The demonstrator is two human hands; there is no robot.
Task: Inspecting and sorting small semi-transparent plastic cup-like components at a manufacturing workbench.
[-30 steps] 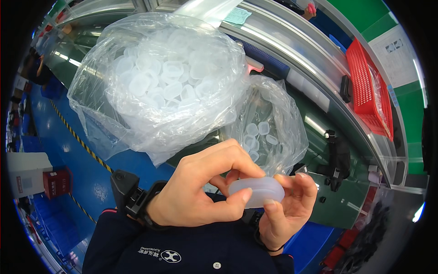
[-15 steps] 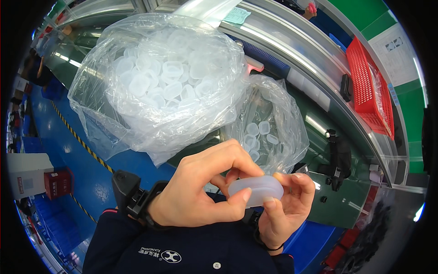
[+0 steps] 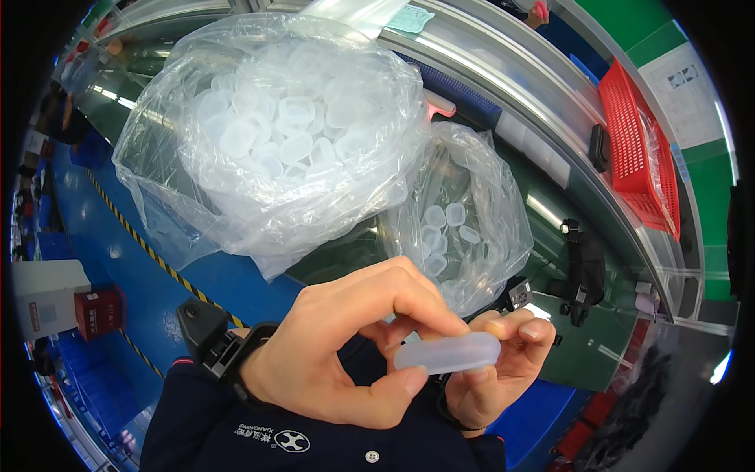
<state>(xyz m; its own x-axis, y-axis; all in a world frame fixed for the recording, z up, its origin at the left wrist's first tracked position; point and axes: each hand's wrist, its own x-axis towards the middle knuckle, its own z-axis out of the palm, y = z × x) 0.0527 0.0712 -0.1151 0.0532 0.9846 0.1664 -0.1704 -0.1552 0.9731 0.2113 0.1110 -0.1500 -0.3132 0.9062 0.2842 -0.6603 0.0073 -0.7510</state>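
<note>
Piece [image 3: 448, 353]: one, held up at five o'clock from mid-view, close before the wearer's chest; frosted, translucent, bluish white; edge-on to view, a slim bar with rounded ends. Flexible plastic or silicone, by its look.

Left grip [image 3: 338, 346]: clamped on the piece at its nine o'clock end, forefinger along the upper edge, thumb under the lower.

Right grip [image 3: 503, 366]: clamped on the piece at its three o'clock end, thumb below, bent fingers above and behind.

Step in hand, as judged: two-handed handling of a single piece, its edge presented to view. Next move, as judged: calls for light, even pressure, and for one side to hold firm should the other let go.

Large bag [image 3: 314, 216]: at eleven o'clock from the piece; clear film, crinkled, glossy, mouth spread wide; heaped with loose pieces [image 3: 296, 147], matt, whitish, rounded-oblong.

Small bag [image 3: 503, 185]: at twelve o'clock, beside the large bag; same crumpled film; a few small pieces [image 3: 455, 213], rounded squares and ovals.

Counter [image 3: 582, 354]: dark green, smooth, bare at three o'clock.

Strap [image 3: 580, 275]: at two o'clock, black, on the counter.

Basket [image 3: 627, 134]: between one and two o'clock, red, perforated, rigid.
</note>
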